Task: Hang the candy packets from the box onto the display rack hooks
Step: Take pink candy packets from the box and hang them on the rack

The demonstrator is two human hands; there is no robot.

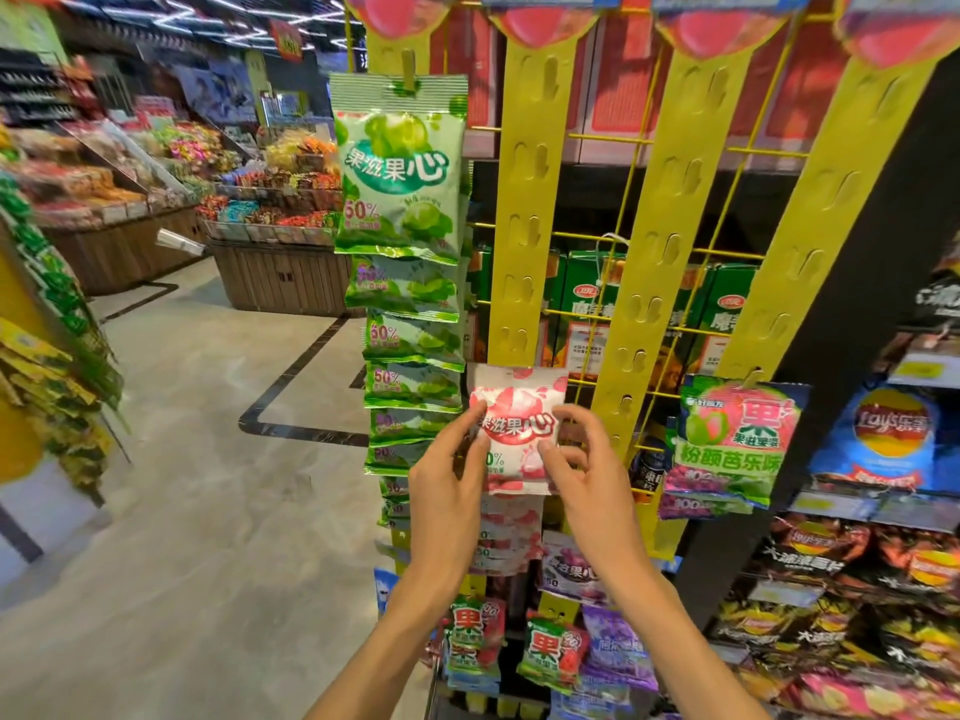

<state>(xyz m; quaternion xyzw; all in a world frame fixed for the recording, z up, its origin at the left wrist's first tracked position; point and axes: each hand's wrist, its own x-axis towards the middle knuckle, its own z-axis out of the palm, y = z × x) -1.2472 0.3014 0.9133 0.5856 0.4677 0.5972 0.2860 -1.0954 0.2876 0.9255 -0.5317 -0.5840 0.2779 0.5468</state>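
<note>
Both hands, left hand (449, 475) and right hand (582, 459), pinch 1 pink candy packet (517, 433) just below a yellow hook strip (524, 210), beside hanging green packets (402, 200).

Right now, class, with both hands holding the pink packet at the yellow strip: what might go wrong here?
1. The pink packet is pinched low by the left hand and right hand, so its top may miss the clip on the yellow strip.
2. It may knock the green packets alongside.
</note>
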